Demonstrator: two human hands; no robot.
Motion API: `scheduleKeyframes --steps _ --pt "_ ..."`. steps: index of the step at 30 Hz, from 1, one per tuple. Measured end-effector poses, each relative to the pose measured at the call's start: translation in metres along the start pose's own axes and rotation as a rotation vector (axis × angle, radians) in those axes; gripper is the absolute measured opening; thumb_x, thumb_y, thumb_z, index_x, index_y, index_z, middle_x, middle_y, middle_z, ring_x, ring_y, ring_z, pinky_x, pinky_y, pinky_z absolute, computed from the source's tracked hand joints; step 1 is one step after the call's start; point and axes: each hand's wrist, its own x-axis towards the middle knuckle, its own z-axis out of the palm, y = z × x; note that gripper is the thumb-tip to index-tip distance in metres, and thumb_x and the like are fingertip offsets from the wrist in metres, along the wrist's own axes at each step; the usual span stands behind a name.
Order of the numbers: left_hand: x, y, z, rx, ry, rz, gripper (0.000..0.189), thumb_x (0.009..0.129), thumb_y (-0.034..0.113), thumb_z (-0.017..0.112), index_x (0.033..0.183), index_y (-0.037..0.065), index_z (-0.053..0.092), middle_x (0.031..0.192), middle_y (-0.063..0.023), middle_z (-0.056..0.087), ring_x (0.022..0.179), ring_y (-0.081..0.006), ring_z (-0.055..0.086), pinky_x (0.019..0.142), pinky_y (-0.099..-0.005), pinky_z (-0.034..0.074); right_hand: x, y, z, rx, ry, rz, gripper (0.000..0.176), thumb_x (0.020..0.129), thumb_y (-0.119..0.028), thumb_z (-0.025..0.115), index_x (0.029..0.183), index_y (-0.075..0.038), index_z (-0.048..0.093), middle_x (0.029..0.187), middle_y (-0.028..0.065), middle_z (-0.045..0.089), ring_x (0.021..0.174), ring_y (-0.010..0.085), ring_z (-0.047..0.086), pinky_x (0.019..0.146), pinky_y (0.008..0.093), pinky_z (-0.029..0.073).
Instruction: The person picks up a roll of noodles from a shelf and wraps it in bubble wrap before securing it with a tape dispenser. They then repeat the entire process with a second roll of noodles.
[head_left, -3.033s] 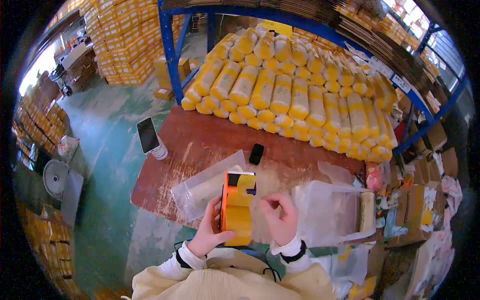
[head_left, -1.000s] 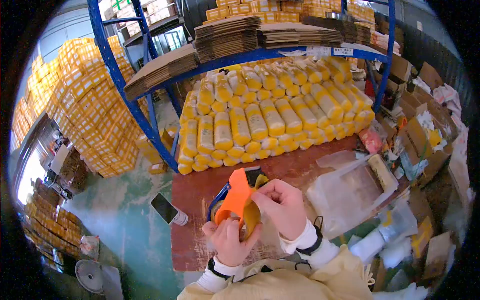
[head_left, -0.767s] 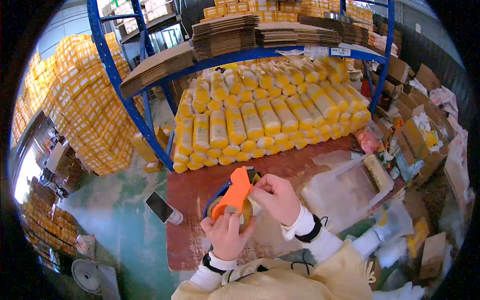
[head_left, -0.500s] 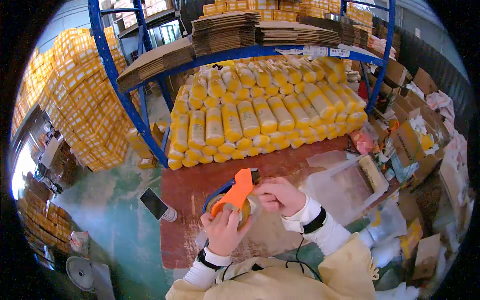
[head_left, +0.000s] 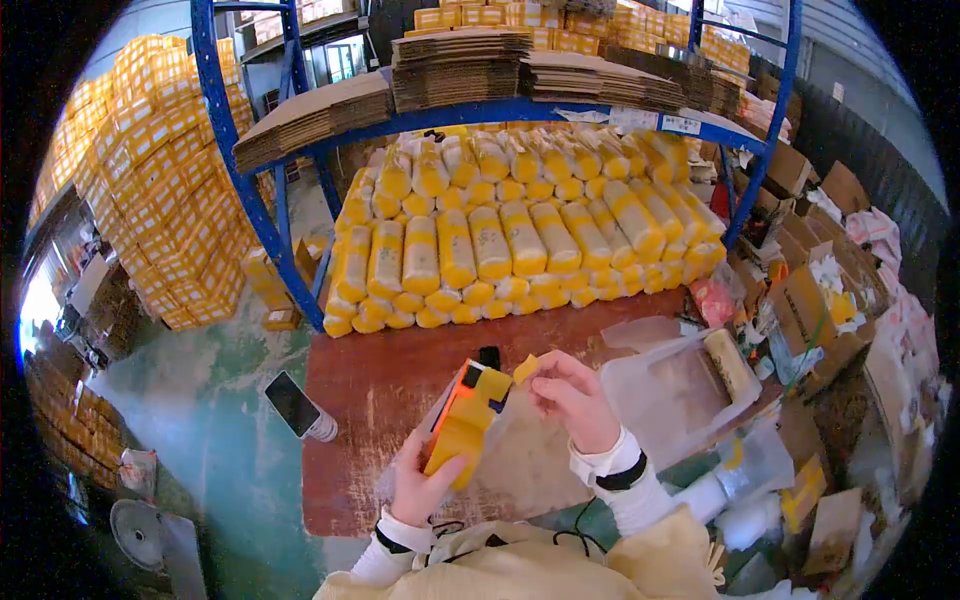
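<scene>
No writing can be read: the white labels [head_left: 680, 124] on the blue shelf [head_left: 250, 190] and the print on the yellow packs [head_left: 490, 245] stacked beneath it are too small. The left hand [head_left: 420, 487] is closed round an orange tape dispenser [head_left: 462, 420], held above the brown table [head_left: 370, 380]; the right hand [head_left: 578, 400] pinches the yellow tape end [head_left: 526, 368] just beside the dispenser's top. To the right a clear bag [head_left: 670, 395] holds a pale roll [head_left: 728, 363]. A phone [head_left: 291, 403] sits near the table's left edge
</scene>
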Motion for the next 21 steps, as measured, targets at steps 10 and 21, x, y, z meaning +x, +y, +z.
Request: scheduleKeyframes --steps 10,21 --pt "0.007 0.012 0.006 -0.418 0.07 -0.045 0.048 0.065 0.003 0.071 0.096 0.007 0.035 0.092 -0.0076 0.055 0.08 -0.0173 0.058 0.073 -0.0322 0.049 -0.011 0.016 0.0 -0.023 -0.199 0.08 0.016 0.081 -0.012 0.058 0.094 -0.006 0.054 0.081 -0.0004 0.054 0.066 0.0076 0.049 0.058 0.0209 0.04" --pt "0.03 0.039 0.061 -0.287 0.137 -0.048 0.064 0.059 0.001 0.077 0.101 0.009 0.031 0.089 -0.0069 0.055 0.079 -0.0161 0.058 0.069 -0.0289 0.049 -0.041 0.038 -0.007 -0.391 -0.044 -0.099 0.019 0.081 -0.006 0.057 0.1 -0.005 0.053 0.083 0.0011 0.054 0.072 0.0084 0.051 0.063 0.0228 0.043"
